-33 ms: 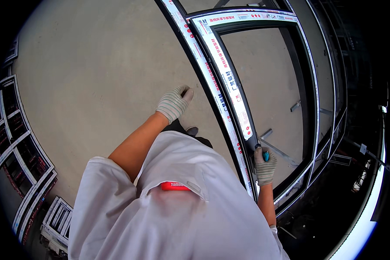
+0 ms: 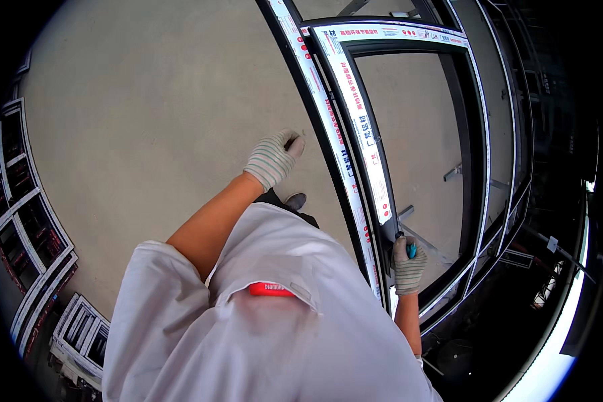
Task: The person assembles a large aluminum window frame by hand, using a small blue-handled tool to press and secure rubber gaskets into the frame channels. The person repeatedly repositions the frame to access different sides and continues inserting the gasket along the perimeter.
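Note:
In a striped knit glove, my right hand (image 2: 410,266) is closed around a tool with a teal handle (image 2: 412,250). A dark end of it shows by the thumb, but its exact kind does not. The hand is against the lower part of a dark window sash (image 2: 368,141), whose faces bear white printed film. Film stops short of the corner there, leaving bare dark profile near my thumb. Beside the sash runs the outer window frame (image 2: 338,137), also filmed. My left hand (image 2: 273,161), gloved alike, is held over the floor with curled fingers; a dark spot shows inside them, unclear.
Metal support legs (image 2: 419,234) show through the sash opening. At the far left, several filmed frames (image 2: 30,208) are stacked, with smaller ones (image 2: 80,331) nearer. A red item (image 2: 268,289) pokes from my shirt pocket. My shoe (image 2: 295,201) is on the grey floor (image 2: 167,114).
The window frame sits slightly farther right and lower in the view, and the stacked frames slightly farther left. Both hands keep almost the same pose.

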Motion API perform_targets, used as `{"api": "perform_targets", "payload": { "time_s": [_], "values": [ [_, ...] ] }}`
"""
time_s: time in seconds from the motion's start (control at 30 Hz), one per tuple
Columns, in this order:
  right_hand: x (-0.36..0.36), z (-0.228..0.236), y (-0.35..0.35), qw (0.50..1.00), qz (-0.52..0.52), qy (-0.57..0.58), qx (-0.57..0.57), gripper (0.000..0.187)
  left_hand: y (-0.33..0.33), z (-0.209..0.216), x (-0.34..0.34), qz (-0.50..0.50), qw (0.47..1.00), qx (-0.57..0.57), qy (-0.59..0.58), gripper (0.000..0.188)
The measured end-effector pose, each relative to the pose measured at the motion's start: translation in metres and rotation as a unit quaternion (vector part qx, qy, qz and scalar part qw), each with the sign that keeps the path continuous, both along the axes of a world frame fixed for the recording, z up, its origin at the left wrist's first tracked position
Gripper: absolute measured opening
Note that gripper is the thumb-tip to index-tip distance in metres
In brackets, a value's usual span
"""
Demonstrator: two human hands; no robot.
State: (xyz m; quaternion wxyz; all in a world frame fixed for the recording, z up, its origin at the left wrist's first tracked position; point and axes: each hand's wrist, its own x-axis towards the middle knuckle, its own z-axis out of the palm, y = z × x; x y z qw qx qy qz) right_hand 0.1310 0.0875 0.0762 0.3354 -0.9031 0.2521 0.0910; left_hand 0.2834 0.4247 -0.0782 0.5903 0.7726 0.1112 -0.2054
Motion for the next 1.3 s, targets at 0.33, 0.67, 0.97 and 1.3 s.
{"api": "perform_targets", "payload": {
  "time_s": [0.33, 0.67, 0.97, 1.3],
  "values": [
    [0.008, 0.016, -0.004, 0.995, -0.029, 0.001, 0.097, 0.026, -0.028, 0.009, -0.007, 0.174, 0.975, -0.026, -0.139, 0.028],
    [0.009, 0.020, 0.002, 0.987, -0.063, 0.029, 0.148, 0.040, -0.041, 0.002, 0.038, 0.245, 0.943, 0.024, -0.224, 0.036],
    [0.012, 0.024, 0.010, 0.989, -0.037, 0.043, 0.135, 0.050, -0.037, 0.004, 0.059, 0.146, 0.951, 0.111, -0.247, 0.042],
    [0.011, 0.025, 0.006, 0.989, -0.023, 0.058, 0.135, 0.053, -0.038, 0.017, 0.070, 0.102, 0.954, 0.172, -0.224, 0.042]
  ]
}}
